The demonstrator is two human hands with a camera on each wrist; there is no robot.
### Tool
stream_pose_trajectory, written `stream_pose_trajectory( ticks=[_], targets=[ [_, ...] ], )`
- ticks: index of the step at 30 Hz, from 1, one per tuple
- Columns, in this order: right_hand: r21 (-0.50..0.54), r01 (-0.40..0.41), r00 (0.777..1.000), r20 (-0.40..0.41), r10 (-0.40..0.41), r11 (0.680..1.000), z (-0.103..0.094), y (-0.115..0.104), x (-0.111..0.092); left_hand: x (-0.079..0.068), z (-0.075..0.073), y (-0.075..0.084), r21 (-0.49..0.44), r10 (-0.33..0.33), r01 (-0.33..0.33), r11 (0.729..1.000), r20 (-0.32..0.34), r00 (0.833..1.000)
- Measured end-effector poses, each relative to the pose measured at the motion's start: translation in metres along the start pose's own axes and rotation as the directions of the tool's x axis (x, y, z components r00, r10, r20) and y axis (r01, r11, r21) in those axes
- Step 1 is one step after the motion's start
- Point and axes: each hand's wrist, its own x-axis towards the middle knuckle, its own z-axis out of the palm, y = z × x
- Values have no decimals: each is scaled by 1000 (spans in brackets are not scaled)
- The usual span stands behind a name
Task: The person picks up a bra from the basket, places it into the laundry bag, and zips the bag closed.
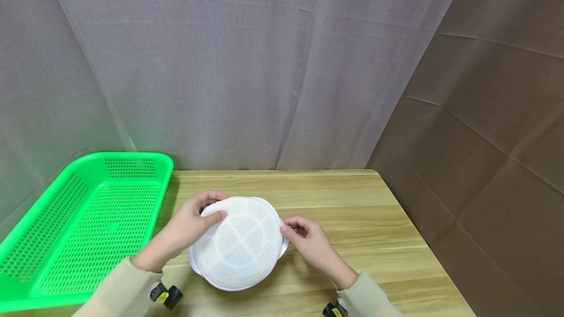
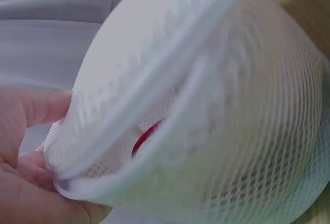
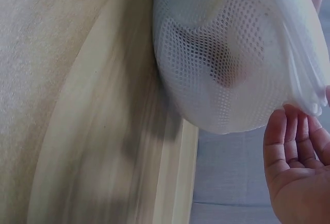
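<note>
The left grip [image 1: 191, 220] pinches the far-left rim of a domed white mesh laundry bag [image 1: 240, 243], thumb laid over the top panel, fingers beneath. The right grip [image 1: 310, 241] pinches the bag's right edge between thumb and curled fingers. From where I stand, the bag is over the near half of the desk [image 1: 343, 194], between the two hands and to the right of a green plastic basket [image 1: 132, 155]; whether its base touches the wood I cannot tell.

The opposed holds appear intended to tension the rim and steady the soft wall while the zipper [image 2: 149, 82] is worked. The basket, set to one side, probably leaves working room.

The head view shows only the outer dome. The left wrist view shows the zipper seam gaping and a curved red edge [image 2: 146, 137] inside. The right wrist view shows a dark patch through the mesh, not identifiable, and the right fingertips at the seam's end; whether they hold a zipper pull is unclear.
</note>
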Motion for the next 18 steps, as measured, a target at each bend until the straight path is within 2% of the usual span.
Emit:
stream_pose_trajectory(
  ticks=[8,13,18],
  targets=[
    [5,21,1000,16,-21,1000,-1,-34,-8,-3,-1,4,-40,55,-54,998,5,998],
    [-19,62,998,4,-62,998,0,-42,-6,-6,1,3,1,101,-101,995,19,995],
    [-20,101,995,-9,-101,995,5,-48,-1,-8,2,2,14,113,-114,993,42,993]
  ],
)
